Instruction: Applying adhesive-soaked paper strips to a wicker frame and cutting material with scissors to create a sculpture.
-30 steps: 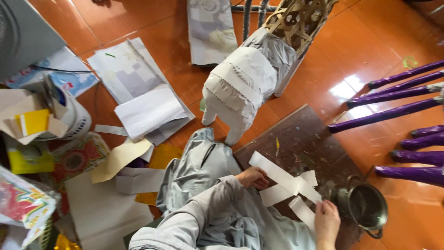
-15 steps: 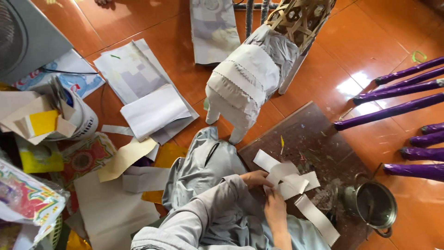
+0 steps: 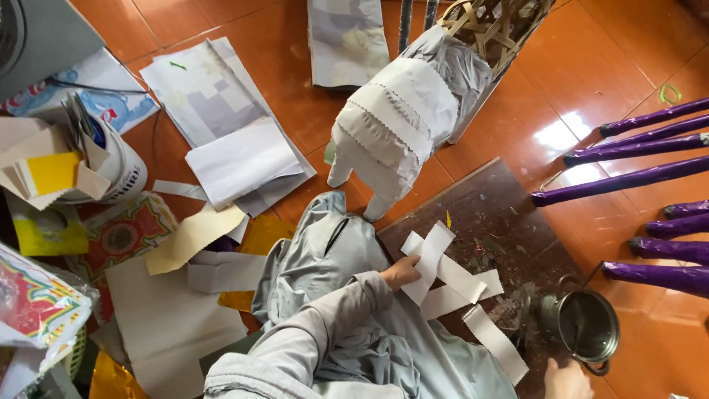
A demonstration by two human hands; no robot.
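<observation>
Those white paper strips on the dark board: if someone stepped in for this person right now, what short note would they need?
Left hand: fingers pinching one end of a white paper strip over the dark brown board on the floor.
Right hand: at the bottom edge of the view, beside the small metal pot with a handle; whether it grips anything cannot be told.
More white strips lie crossed on the board.
Done: the paper-covered animal figure on a bamboo frame already wears rows of white strips on its front.
Left: its rear part shows grey paper and bare bamboo.
</observation>
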